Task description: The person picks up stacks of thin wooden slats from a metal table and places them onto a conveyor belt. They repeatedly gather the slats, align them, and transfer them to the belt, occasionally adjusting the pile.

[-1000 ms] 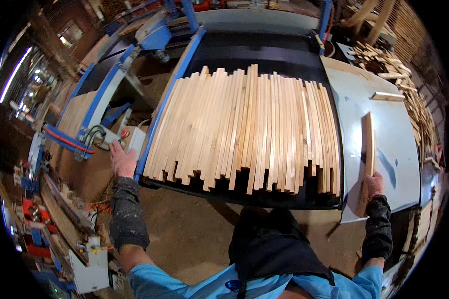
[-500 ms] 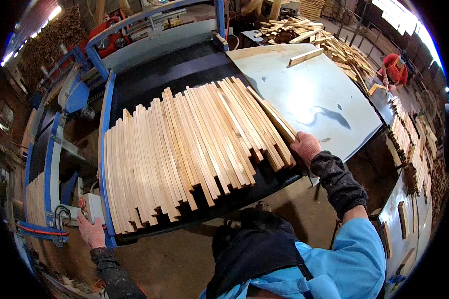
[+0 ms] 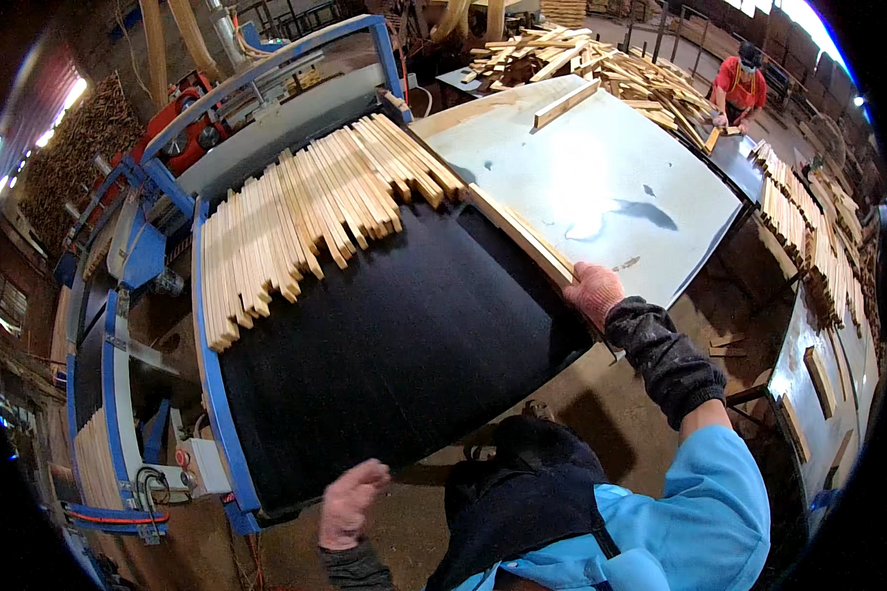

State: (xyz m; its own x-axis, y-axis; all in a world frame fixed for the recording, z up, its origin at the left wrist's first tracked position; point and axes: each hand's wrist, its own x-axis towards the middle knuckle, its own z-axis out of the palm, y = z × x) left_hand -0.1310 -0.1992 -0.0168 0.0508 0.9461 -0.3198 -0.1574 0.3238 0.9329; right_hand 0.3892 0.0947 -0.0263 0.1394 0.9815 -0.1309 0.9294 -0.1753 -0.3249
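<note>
My right hand (image 3: 595, 294), in a pinkish work glove, grips the near end of a couple of long wooden strips (image 3: 524, 236). These lie along the right edge of a black conveyor belt (image 3: 394, 325), beside a pale metal table. A row of light wooden strips (image 3: 310, 202), laid side by side with uneven near ends, rests on the far half of the belt. My left hand (image 3: 353, 502), gloved too, is in the air off the belt's near edge. It holds nothing, its fingers loosely bent and a little apart.
A blue machine frame (image 3: 266, 89) spans the belt's far end. Near its left front corner is a control box (image 3: 203, 467) with a red button. The metal table (image 3: 601, 177) carries one strip. Behind lies a wood pile (image 3: 601, 74); a person in red (image 3: 739, 87) works at far right.
The row of strips has travelled away from me along the belt. My left hand has left the control box and come rightward. My right hand still holds its strips near the belt's right edge.
</note>
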